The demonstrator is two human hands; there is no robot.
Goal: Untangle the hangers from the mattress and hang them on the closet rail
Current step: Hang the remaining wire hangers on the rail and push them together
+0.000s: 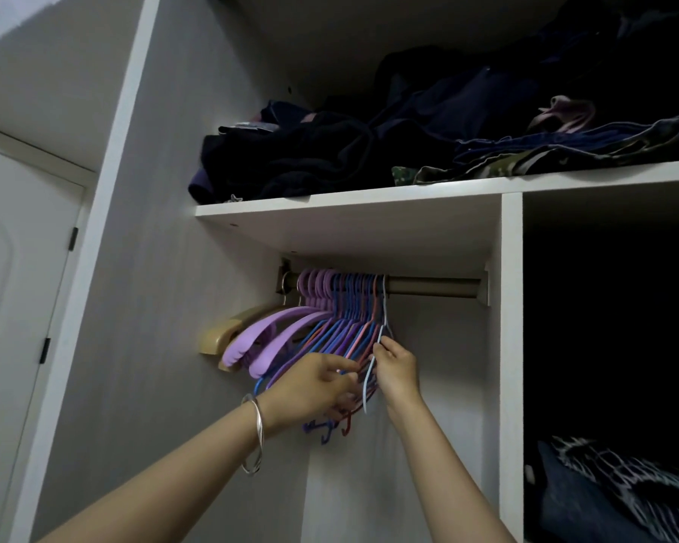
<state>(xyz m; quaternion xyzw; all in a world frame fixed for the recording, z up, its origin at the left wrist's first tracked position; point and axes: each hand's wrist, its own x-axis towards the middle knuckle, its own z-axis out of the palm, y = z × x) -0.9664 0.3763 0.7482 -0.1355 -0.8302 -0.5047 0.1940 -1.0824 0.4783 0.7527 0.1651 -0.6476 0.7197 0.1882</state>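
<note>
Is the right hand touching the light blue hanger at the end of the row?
Touching. The head view shows the right hand pinching the light blue hanger between its fingertips just below the neck, with no gap visible.

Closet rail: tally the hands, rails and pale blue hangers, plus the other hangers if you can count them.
Hands: 2, left hand and right hand
Closet rail: 1
Pale blue hanger: 1, pinched by the right hand
Other hangers: too tightly packed to count; the left hand grips some
Total counted: 4
</note>
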